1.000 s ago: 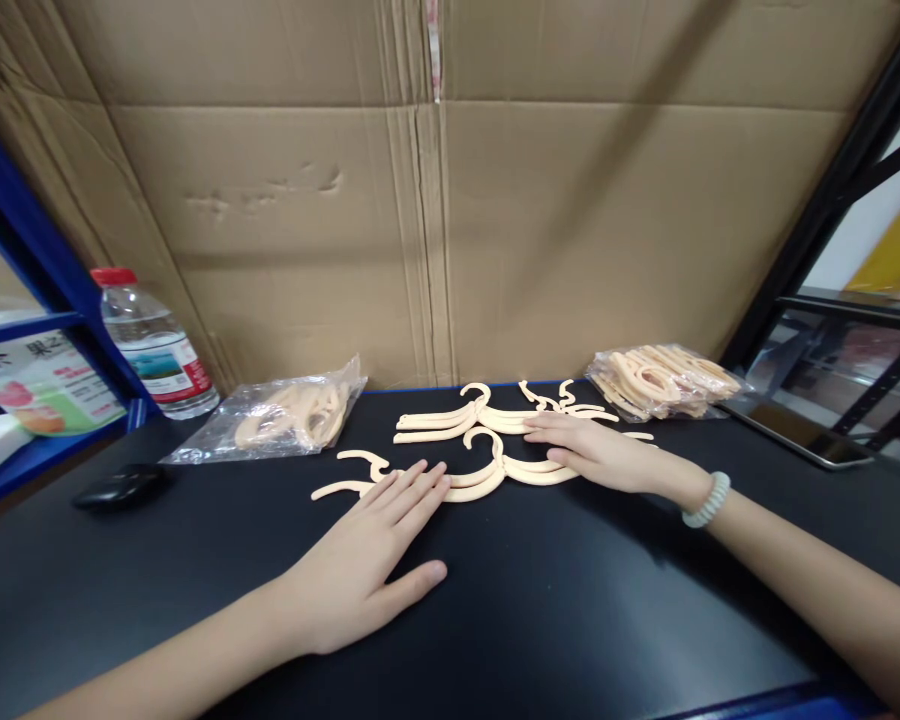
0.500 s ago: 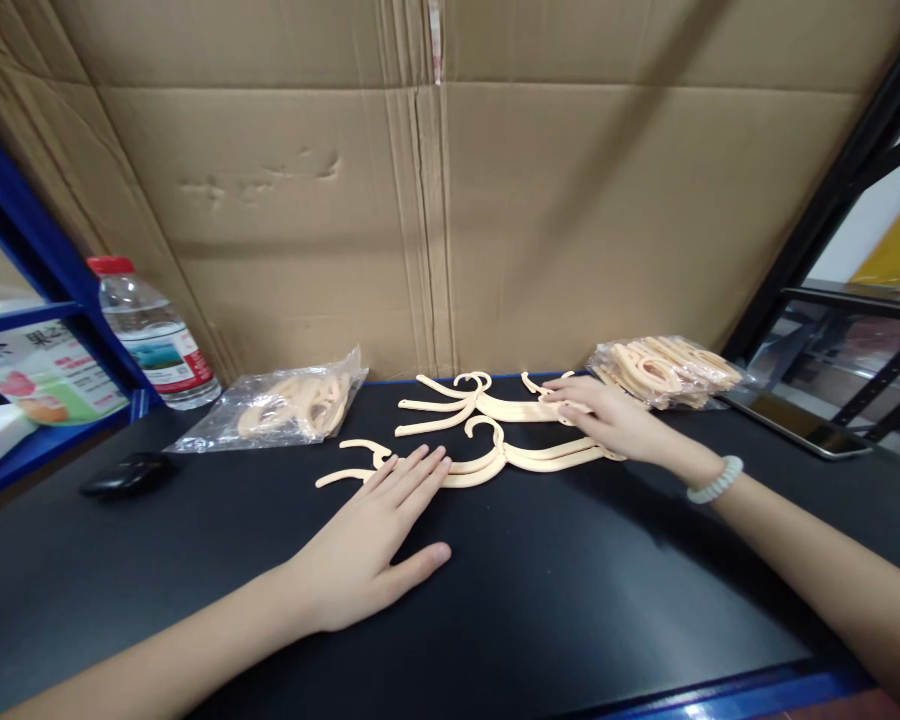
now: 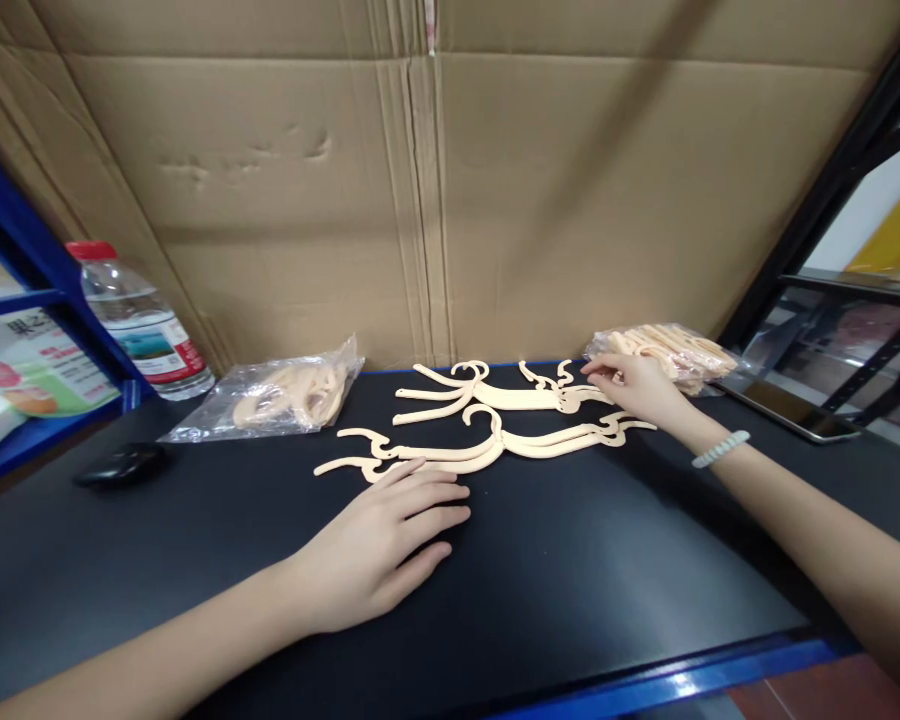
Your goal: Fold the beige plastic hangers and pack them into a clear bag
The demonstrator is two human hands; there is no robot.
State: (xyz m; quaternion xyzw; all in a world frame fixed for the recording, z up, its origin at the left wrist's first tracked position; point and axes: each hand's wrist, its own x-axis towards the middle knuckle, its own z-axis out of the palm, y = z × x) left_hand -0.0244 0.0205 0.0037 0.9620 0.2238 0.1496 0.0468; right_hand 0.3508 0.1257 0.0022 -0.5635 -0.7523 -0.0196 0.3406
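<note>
Two cream folding hangers lie spread on the black table, one behind the other. The front hanger (image 3: 547,452) has a hook at its middle and curved end pieces at both sides. My left hand (image 3: 386,535) rests palm down just in front of its left part, fingers spread, holding nothing. The rear hanger (image 3: 517,400) has several arms fanned out at its left and small curved pieces at its right. My right hand (image 3: 641,390), with a pale coiled band on the wrist, hovers by the rear hanger's right end, fingers bent; its fingertips' contact is unclear.
A clear bag of cream parts (image 3: 292,395) lies at the left, another bag (image 3: 675,350) behind my right hand. A black mouse (image 3: 124,465) and a water bottle (image 3: 146,325) are at the left. A dark tablet (image 3: 791,410) lies at the right. Cardboard (image 3: 270,200) stands behind.
My right hand has moved right and off the hangers, uncovering their right ends. My left hand has slid slightly toward me and right, off most of the front hanger. The view has shifted a little.
</note>
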